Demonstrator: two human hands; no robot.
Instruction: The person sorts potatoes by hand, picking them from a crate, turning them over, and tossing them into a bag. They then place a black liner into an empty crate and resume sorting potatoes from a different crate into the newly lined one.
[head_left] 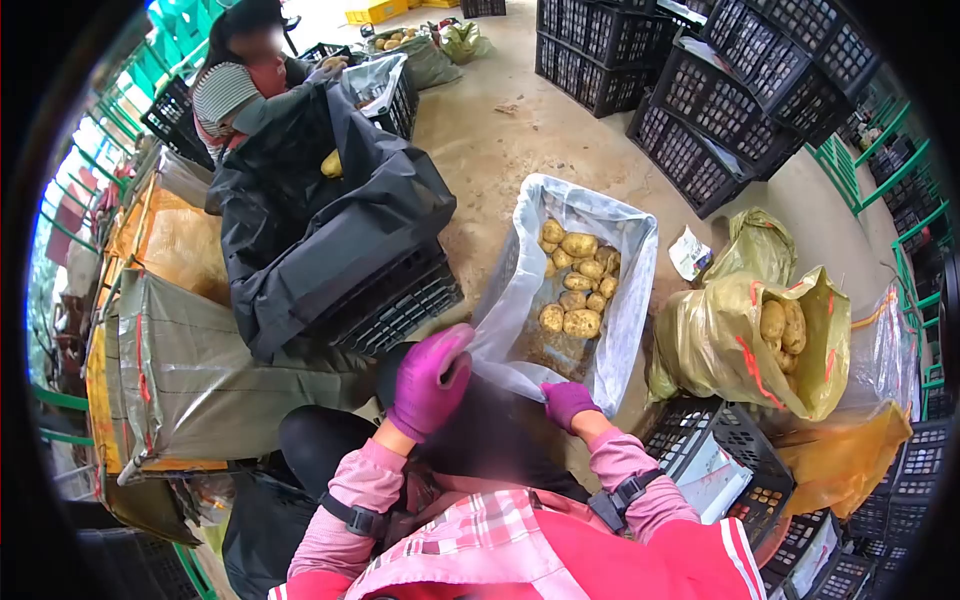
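Note:
A crate lined with white plastic (637,290) stands in front of me, and several potatoes (582,283) lie in it. My right hand (569,402), in a purple glove, is closed on the near edge of the liner. My left hand (431,383), gloved the same way, is at the crate's near left corner with its fingers curled; what it holds, if anything, is hidden. To the left is a crate draped in black plastic (330,235) with a potato (332,164) on it. On the right, a yellow-green sack (705,335) stands open with potatoes inside.
Another person (240,95) sits at the upper left, beside a white-lined crate (395,95). Stacked black crates (700,125) stand at the upper right. A grey-green sack (210,360) is at my left. An empty-looking black crate (745,450) sits near my right arm.

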